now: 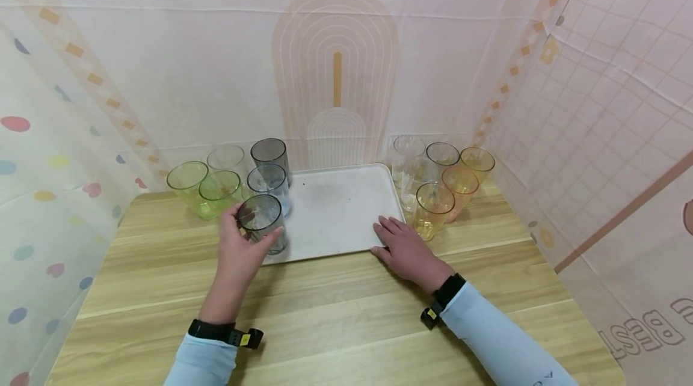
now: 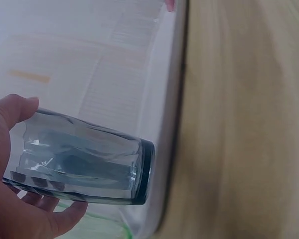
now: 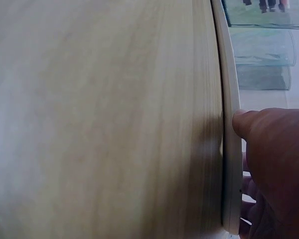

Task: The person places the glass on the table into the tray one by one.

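Head view: left hand point(image 1: 238, 248) fingers clamp grey glass point(image 1: 262, 222); right hand point(image 1: 403, 248) flat, fingers relaxed, on tray point(image 1: 335, 205).

Grey glass point(image 1: 262, 220), white tray point(image 1: 338, 208), wood-grain table point(image 1: 346, 314).

The only writing I can make out is on the patterned backdrop cloth point(image 1: 644, 332) hanging at the right, low down near the desk point(image 1: 346, 314) corner: big outlined capitals reading "BEST", tilted upward, with one or two further letters beyond them cut off by the edge and unreadable. Nothing else carries legible text.
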The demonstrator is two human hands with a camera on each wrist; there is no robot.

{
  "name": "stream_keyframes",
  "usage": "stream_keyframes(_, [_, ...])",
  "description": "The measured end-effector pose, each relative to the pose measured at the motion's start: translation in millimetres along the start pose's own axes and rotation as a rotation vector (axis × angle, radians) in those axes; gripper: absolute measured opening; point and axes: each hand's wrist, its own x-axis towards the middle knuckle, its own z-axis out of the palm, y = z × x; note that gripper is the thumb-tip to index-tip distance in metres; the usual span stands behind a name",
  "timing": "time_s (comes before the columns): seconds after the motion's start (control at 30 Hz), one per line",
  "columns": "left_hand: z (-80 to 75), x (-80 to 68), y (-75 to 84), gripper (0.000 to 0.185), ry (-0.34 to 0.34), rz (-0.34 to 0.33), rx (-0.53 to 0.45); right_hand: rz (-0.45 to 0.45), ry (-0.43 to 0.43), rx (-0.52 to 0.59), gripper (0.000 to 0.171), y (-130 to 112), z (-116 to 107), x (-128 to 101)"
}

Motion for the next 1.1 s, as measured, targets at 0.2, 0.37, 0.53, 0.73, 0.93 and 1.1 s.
stream_keyframes(0.2, [5.4, 2.6, -5.0, 0.107, -0.006, 0.007, 0.029, -0.006, 0.004, -0.008, 0.065, 1, 1, 1])
stream_keyframes(0.37, [7.0, 4.5, -7.9, 0.108, -0.001, 0.016, 0.031, -0.003, -0.001, -0.009, 0.066, 1, 1, 1])
stream_keyframes(0.53, [7.6, 4.2, -9.8, 0.105, 0.007, 0.036, 0.057, -0.001, 0.001, 0.001, 0.065, 0, -1, 0])
stream_keyframes(0.73, [-2.0, 2.8, -16.6, 0.114, -0.054, 0.063, 0.196, -0.002, -0.004, -0.005, 0.065, -1, 0, 0])
stream_keyframes(0.93, [-24.0, -1.4, -38.0, 0.117, -0.197, 0.129, 0.543, -0.005, -0.007, 0.004, 0.065, -2, 0, 0])
stream_keyframes(1.1, [-28.2, 2.9, -52.9, 0.12, -0.319, 0.19, 0.74, -0.014, -0.001, 0.004, 0.065, -1, -1, 0])
